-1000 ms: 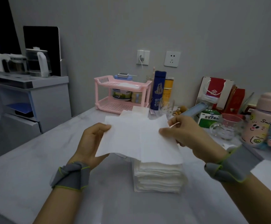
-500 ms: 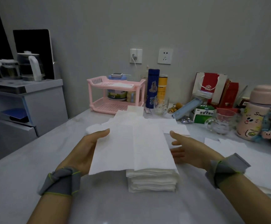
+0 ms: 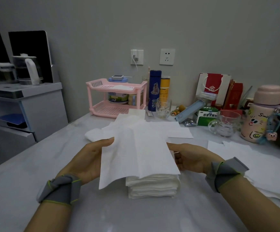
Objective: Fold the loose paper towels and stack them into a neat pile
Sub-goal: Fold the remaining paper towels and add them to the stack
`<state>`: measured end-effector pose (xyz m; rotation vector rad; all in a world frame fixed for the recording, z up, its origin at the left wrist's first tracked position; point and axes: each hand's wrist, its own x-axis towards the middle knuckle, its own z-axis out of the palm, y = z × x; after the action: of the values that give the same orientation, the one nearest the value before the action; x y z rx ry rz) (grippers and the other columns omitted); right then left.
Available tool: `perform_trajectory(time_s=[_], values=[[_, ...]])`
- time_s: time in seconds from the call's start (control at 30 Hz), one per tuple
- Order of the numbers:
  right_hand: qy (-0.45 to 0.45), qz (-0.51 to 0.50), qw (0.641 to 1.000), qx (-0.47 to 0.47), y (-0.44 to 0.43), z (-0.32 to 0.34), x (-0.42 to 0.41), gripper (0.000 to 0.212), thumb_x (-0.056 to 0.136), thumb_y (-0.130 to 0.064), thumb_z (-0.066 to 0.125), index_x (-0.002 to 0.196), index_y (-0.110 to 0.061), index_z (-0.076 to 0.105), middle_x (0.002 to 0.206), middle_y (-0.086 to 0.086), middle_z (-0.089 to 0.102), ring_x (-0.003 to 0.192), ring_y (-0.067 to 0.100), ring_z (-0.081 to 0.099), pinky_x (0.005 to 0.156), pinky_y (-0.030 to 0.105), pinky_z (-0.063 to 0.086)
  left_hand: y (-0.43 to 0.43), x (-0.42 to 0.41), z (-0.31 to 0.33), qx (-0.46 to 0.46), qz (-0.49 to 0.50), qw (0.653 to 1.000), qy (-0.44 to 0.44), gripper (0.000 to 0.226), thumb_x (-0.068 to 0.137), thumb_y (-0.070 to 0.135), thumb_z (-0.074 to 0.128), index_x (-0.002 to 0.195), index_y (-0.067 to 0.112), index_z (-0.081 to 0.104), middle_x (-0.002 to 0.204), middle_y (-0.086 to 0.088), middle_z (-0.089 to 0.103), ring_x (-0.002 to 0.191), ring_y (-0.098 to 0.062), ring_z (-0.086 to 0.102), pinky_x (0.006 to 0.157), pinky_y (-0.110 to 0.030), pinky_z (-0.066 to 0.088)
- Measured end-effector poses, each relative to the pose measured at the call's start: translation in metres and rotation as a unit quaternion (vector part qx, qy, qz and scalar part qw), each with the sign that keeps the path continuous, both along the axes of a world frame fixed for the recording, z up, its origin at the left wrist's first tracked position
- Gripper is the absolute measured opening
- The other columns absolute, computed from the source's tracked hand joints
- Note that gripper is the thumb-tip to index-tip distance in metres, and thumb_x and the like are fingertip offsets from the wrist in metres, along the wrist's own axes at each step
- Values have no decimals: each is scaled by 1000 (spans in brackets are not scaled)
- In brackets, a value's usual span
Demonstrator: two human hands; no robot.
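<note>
A white paper towel [image 3: 135,156] lies over the stack of folded towels [image 3: 152,185] at the table's middle. Its left half hangs beyond the stack, lifted off the table. My left hand [image 3: 89,158] holds that left edge, thumb at the top corner and fingers hidden under the sheet. My right hand [image 3: 192,158] rests against the right edge of the sheet and the stack, fingers relaxed, tips hidden beneath the paper. More loose towels [image 3: 144,126] lie spread behind the stack, and others [image 3: 253,161] lie at the right.
Along the back wall stand a pink two-tier rack [image 3: 115,97], a blue flask [image 3: 154,89], a glass cup [image 3: 163,106], a green box [image 3: 206,115], a glass mug [image 3: 226,123] and a pink bottle [image 3: 259,114]. A grey cabinet [image 3: 40,106] with kettles stands left.
The sheet came down from mid-air onto the stack. My right hand let go of it, opened, then moved in against the sheet's right edge. My left hand kept its hold.
</note>
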<state>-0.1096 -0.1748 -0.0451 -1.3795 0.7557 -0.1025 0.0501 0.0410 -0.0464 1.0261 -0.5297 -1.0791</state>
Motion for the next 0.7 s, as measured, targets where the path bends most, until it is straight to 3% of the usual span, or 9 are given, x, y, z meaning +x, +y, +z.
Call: perform_trajectory(time_s=[0.1,0.23,0.33,0.43,0.53,0.6,0.7], values=[[-10,-18,1000,1,0,1,1,53,70,-31,71,114,-3,61,106,17,65,81,26,62,64,34,53,0,-1,1,12,0,1000,3,46,73,29,59,117,14,63,113,-13,68,90,-30,69,74,-40,58],[-17,-58,998,-8,0,1,3,33,85,-20,64,112,-2,61,114,21,64,100,36,60,93,47,48,1,-3,3,4,-11,1000,3,61,47,30,89,104,14,74,107,-13,70,87,-30,70,65,-38,59],[-39,-80,996,-18,-4,4,3,29,84,-16,64,110,-3,62,105,17,68,92,33,63,85,39,51,2,-2,3,6,-14,1000,5,67,31,29,95,95,16,77,106,-14,70,88,-31,70,62,-37,58],[-59,-79,995,3,-9,12,-2,26,81,-26,67,99,-9,61,88,12,72,79,29,66,71,37,54,2,0,2,8,-18,1000,7,69,24,27,96,90,15,78,106,-15,70,87,-32,70,62,-38,58],[-55,-71,996,16,-13,23,-9,44,73,-37,72,100,-8,52,74,12,73,70,27,69,62,36,57,2,1,2,4,-11,1000,17,75,25,22,96,96,12,76,109,-18,69,88,-35,69,63,-41,58],[-53,-60,997,24,-15,31,-16,59,66,-37,72,109,-6,47,79,16,72,71,29,69,60,37,59,2,2,2,13,1,1000,24,77,32,19,94,104,9,71,109,-19,68,88,-36,69,61,-41,58],[-76,-28,997,18,-17,50,-26,56,64,-30,69,113,-7,52,83,18,72,68,30,69,53,38,58,1,3,1,25,21,999,29,52,64,18,70,114,8,62,106,-17,70,85,-33,70,58,-38,58]])
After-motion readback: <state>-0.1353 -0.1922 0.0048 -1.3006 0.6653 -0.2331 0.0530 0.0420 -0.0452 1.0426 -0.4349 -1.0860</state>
